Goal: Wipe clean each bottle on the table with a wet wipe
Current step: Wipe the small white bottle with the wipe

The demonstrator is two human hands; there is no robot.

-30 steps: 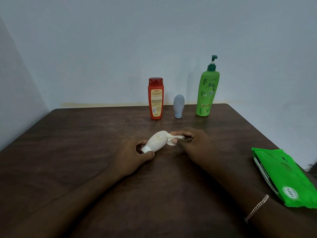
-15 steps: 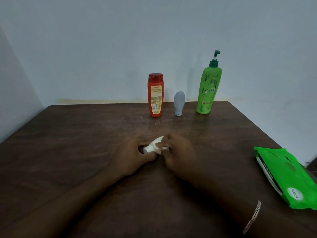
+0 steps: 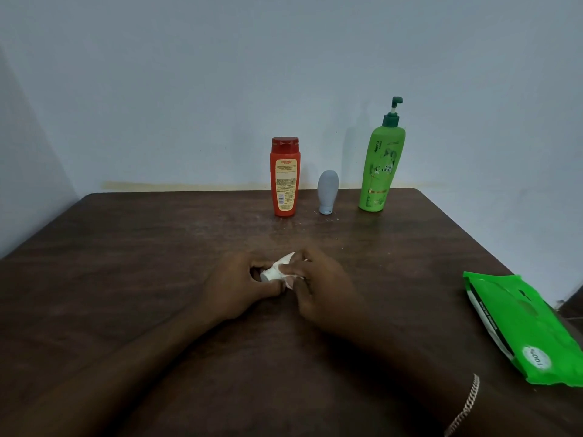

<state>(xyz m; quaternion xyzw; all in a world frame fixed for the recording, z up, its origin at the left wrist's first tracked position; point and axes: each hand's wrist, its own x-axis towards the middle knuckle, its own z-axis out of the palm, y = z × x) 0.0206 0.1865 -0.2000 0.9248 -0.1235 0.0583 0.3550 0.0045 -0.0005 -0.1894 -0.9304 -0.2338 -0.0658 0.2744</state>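
A small white bottle (image 3: pixel 272 272) lies on its side between my hands at the middle of the dark wooden table (image 3: pixel 126 263). My left hand (image 3: pixel 239 283) grips its cap end. My right hand (image 3: pixel 318 287) closes over the bottle's body with a white wet wipe (image 3: pixel 288 272) pressed against it; most of the bottle and wipe are hidden by my fingers. At the table's far edge stand a red bottle (image 3: pixel 284 178), a small grey bottle (image 3: pixel 327 192) resting on its cap, and a tall green pump bottle (image 3: pixel 381 165).
A green wet wipe pack (image 3: pixel 523 326) lies flat near the table's right edge. A pale wall rises directly behind the table's far edge. A chain bracelet (image 3: pixel 467 405) circles my right wrist.
My right hand slid left along the white bottle from its far end until it covers most of the body. The bottle now shows only near its cap. My left hand kept its grip.
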